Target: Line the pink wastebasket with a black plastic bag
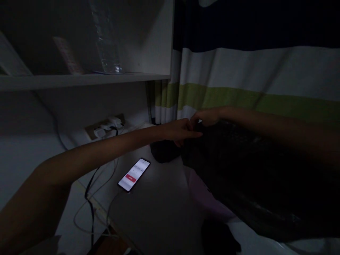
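Observation:
A large black plastic bag [255, 180] fills the right side, dark and slightly glossy in places. My left hand [182, 130] reaches across from the left with curled fingers closed on the bag's upper left edge; one finger points right. Close beside it, my right hand [208, 117] pinches the bag's top edge. A dark bunched piece [164, 150] hangs below my left hand; whether it belongs to the bag I cannot tell. Dim light hides the exact grip of the fingertips.
A lit smartphone [134, 175] lies on the white tabletop [156, 205]. Chargers [106, 129] fill a wall socket, with cables trailing down. A shelf [87, 82] holds a clear bottle [106, 49]. A striped curtain [252, 71] hangs behind. Something pink [205, 198] shows under the bag.

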`<state>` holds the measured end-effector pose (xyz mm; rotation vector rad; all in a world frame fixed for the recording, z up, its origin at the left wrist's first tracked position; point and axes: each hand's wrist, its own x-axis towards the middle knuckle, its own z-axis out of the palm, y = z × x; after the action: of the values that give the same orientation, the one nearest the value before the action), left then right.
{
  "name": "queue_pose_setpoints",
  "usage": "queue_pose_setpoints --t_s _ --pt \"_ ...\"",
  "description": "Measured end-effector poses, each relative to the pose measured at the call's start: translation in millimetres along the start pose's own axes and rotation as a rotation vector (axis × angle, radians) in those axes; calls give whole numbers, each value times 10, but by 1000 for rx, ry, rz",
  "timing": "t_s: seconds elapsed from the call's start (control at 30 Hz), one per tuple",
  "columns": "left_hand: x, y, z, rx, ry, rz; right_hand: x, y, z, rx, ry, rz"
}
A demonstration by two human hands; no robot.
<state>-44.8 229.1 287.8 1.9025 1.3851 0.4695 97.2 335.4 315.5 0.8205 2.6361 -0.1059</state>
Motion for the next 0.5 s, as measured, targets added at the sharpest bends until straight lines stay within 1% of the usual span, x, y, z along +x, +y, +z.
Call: queue_pose_setpoints --t_s 0.1,0.23,0.37,0.43,0.5 --pt "44 -77 19 -120 -47 -65 67 13 22 3 -58 31" --pt "80 -155 13 -340 -171 -146 108 32 28 15 -140 86" --pt "130 -197 42 -539 -258 -237 158 11 68 55 -174 106" --pt "161 -223 74 -638 -299 -259 176 5 89 84 -188 114" --pt "186 -248 109 -721 -321 -249 183 15 102 110 -204 119"
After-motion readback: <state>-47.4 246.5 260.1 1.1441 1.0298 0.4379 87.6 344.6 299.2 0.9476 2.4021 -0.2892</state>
